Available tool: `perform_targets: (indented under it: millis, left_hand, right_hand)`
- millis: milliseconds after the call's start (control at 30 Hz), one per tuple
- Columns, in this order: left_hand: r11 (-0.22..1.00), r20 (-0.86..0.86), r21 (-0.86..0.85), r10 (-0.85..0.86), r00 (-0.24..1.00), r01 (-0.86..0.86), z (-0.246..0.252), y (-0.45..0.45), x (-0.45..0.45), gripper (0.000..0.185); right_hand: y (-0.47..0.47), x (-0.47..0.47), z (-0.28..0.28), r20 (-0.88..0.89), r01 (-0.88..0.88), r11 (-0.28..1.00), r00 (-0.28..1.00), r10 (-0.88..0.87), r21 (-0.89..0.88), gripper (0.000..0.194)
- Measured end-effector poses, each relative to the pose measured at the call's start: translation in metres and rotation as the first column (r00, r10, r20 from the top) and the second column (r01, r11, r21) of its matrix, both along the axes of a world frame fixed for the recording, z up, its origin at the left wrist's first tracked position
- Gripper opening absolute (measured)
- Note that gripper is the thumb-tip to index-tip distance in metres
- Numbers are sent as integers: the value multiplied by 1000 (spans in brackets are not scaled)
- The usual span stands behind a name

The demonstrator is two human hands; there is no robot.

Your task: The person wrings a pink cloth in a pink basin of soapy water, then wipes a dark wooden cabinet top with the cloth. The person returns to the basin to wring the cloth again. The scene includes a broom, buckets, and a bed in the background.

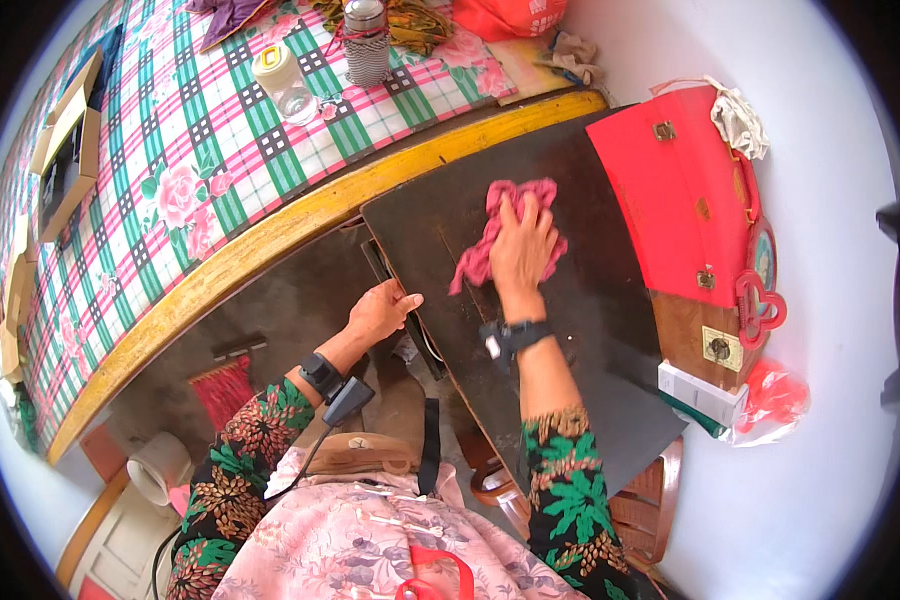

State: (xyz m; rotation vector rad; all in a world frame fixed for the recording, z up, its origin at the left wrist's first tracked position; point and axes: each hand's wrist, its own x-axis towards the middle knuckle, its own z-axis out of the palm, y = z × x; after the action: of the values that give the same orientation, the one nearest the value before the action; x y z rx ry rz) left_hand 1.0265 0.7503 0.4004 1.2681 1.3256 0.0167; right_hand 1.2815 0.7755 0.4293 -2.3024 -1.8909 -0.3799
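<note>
My right hand [523,244] lies spread on a crumpled pink-red cloth [482,259], pressing it on the dark tabletop [600,360]. At the table's left edge is my left hand [381,311], its fingers curled and partly hidden beside a narrow dark opening [435,349] in the table's side. Whether those fingers grip the edge there I cannot tell. Both wrists wear black bands.
A red case [675,195] with metal clasps stands along the wall, a white box [701,390] near it. The yellow bed edge [450,156] borders a checked floral cover holding a clear jar [285,86] and patterned flask [366,49]. A wooden chair [649,502] stands below the table.
</note>
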Motion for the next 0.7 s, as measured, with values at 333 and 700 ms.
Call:
perform_targets:
  millis: [333,700]
  left_hand:
    - [1000,-11,13,-17,1000,17,3,0,-1,44]
    - [997,16,54,44,999,-45,4,-7,1,46]
  right_hand:
    - [-103,-9,21,-80,66,974,993,-85,-215,45]
    - [-95,1,21,-86,19,991,996,-31,-132,46]
